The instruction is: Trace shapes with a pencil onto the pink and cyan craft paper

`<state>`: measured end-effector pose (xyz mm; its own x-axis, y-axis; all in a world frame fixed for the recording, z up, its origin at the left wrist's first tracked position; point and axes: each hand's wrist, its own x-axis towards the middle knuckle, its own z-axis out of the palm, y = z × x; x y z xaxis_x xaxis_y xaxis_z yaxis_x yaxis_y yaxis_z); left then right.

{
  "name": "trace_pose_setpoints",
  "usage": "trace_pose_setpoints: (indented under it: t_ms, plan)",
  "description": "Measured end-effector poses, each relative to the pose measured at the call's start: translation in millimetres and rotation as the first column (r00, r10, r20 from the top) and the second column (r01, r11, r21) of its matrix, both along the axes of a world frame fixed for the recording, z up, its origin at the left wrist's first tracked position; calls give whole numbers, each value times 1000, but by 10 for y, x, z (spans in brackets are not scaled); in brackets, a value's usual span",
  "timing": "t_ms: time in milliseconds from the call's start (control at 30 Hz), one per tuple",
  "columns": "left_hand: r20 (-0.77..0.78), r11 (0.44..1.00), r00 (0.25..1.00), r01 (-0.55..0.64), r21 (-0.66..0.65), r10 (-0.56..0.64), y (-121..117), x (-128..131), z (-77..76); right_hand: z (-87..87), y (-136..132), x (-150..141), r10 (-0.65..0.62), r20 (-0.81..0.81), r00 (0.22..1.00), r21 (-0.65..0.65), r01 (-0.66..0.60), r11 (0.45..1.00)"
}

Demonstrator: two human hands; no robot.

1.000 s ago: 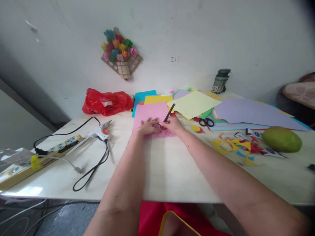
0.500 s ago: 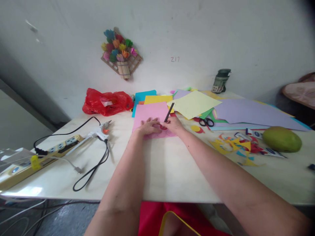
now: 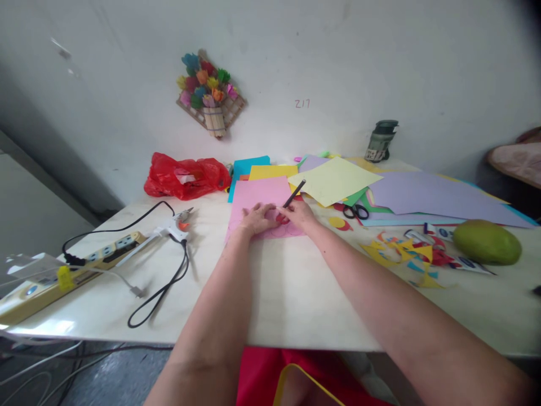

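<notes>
A pink sheet of paper (image 3: 258,194) lies flat at the middle of the table. My left hand (image 3: 257,218) rests on its near edge with fingers laid flat, pressing a small red round piece (image 3: 282,218) against the sheet. My right hand (image 3: 299,213) is closed on a dark pencil (image 3: 294,193), whose tip meets the sheet beside the red piece. Faint drawn circles show on the pink sheet near my hands.
Coloured sheets (image 3: 333,177) and black scissors (image 3: 355,211) lie to the right, with paper scraps (image 3: 412,254) and a green mango (image 3: 487,242). A glue gun (image 3: 180,221), its cable and a power strip (image 3: 71,265) lie left. A red plastic bag (image 3: 183,176) sits by the wall.
The pencil has tilted a little more to the right in my right hand. Both hands stay on the pink sheet; the view has shifted slightly.
</notes>
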<state>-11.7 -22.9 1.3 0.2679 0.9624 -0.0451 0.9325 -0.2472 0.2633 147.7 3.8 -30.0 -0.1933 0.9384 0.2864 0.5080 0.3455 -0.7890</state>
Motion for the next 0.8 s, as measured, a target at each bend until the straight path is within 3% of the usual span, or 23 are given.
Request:
trace_pose_setpoints:
  t_ms: [233, 800]
  plan:
    - [-45, 996, 997, -53, 78, 57, -32, 79, -26, 0, 10, -5, -19, 26, 999, 6, 19, 1000]
    - [-120, 1000, 993, -19, 6, 19, -47, 65, -21, 135, -71, -33, -44, 149, 988, 42, 38, 998]
